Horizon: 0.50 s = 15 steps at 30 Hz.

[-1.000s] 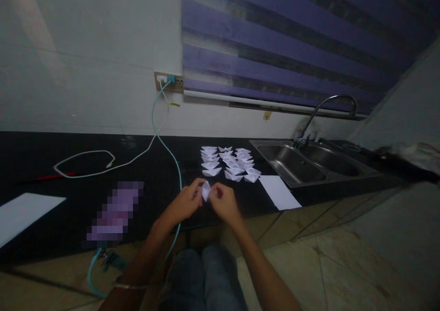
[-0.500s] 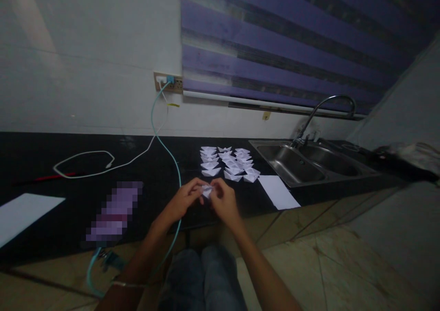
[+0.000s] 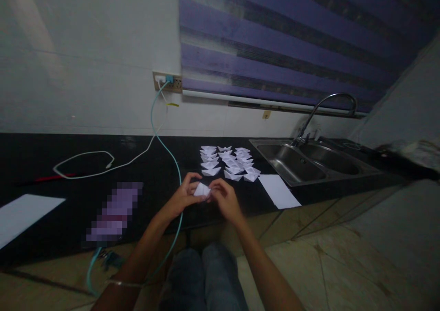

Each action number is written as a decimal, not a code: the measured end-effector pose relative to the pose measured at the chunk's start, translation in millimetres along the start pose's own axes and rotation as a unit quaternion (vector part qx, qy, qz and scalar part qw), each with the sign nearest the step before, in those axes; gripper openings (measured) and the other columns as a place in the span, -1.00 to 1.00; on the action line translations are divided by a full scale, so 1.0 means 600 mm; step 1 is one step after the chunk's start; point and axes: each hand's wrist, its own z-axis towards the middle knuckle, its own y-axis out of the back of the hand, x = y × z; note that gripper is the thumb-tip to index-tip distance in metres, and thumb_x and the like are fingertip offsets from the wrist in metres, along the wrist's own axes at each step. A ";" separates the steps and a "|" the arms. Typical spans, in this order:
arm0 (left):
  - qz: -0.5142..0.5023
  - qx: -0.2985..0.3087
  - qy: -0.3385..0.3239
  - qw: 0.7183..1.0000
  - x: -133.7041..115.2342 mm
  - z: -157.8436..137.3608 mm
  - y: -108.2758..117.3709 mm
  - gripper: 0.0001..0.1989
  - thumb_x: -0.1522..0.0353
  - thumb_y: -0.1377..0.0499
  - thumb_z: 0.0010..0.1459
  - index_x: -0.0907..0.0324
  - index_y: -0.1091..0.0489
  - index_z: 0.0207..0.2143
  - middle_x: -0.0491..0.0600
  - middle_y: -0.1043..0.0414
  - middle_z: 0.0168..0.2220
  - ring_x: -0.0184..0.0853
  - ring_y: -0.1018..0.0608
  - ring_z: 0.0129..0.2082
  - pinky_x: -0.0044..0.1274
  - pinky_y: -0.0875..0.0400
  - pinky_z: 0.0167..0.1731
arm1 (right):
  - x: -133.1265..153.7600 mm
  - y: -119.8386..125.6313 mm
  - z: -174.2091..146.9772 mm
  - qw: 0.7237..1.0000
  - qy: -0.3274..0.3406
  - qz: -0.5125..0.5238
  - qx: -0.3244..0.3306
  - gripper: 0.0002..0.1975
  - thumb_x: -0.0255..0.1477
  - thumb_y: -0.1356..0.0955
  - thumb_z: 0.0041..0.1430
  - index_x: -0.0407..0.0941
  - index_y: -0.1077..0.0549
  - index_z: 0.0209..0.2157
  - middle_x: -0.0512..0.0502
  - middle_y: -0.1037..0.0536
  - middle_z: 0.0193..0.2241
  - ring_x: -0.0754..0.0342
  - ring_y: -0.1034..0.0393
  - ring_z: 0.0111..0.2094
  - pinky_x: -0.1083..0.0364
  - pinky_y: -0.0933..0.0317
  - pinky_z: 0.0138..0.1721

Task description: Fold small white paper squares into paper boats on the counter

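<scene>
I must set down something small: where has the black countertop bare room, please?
One bare patch lies between the pixelated purple rectangle and the thin teal cable; beyond the left hand, a narrower strip separates that cable from the white folded paper boats. Rightward is crowded: boats, flat white paper sheet, steel double sink.

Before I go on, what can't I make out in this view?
All in the head view:
- Folded paper: partly hidden by fingers of the left hand and right hand.
- Boats: exact count unclear; they overlap.
- Left sheet: cut off by the left edge.
- Purple item: details lost to pixelation.
- Dark object at right: too blurred to identify.
</scene>
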 end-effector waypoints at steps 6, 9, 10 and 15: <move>0.039 0.012 0.000 0.999 0.012 -0.001 0.002 -0.52 0.42 -0.38 -0.16 0.13 -0.22 -0.21 -0.11 -0.46 -0.34 -0.35 -0.54 -0.35 -0.57 -0.35 -0.38 | -0.004 0.000 0.003 0.998 -0.011 -0.032 0.048 -0.83 -0.43 -0.44 0.00 -0.17 -0.50 -0.31 0.00 -0.52 -0.47 0.14 -0.39 -0.45 0.17 -0.25 -0.38; 0.043 0.014 -0.001 0.999 0.008 -0.002 0.000 -0.56 0.43 -0.37 -0.17 0.13 -0.21 -0.29 -0.15 -0.43 -0.38 -0.39 -0.50 -0.41 -0.60 -0.31 -0.43 | -0.011 0.004 0.002 0.996 0.011 -0.074 0.051 -0.85 -0.36 -0.43 0.06 -0.18 -0.55 -0.41 -0.06 -0.56 -0.45 0.10 -0.41 -0.42 0.15 -0.24 -0.37; 0.041 0.019 -0.001 0.999 0.006 -0.002 0.000 -0.56 0.42 -0.38 -0.18 0.13 -0.20 -0.29 -0.16 -0.42 -0.39 -0.40 -0.49 -0.42 -0.60 -0.31 -0.44 | -0.013 0.006 0.002 0.996 0.015 -0.073 0.045 -0.84 -0.35 -0.44 0.06 -0.18 -0.55 -0.43 -0.07 -0.56 -0.46 0.10 -0.41 -0.42 0.15 -0.24 -0.38; 0.064 0.027 0.010 0.998 -0.004 -0.005 -0.007 -0.70 0.16 -0.23 0.08 0.14 -0.23 -0.30 -0.17 -0.36 -0.46 -0.42 -0.43 -0.51 -0.60 -0.30 -0.51 | -0.020 0.014 0.004 1.000 0.008 -0.022 0.014 -0.82 -0.33 -0.48 0.00 -0.17 -0.53 -0.47 -0.04 -0.55 -0.50 0.10 -0.42 -0.45 0.15 -0.25 -0.38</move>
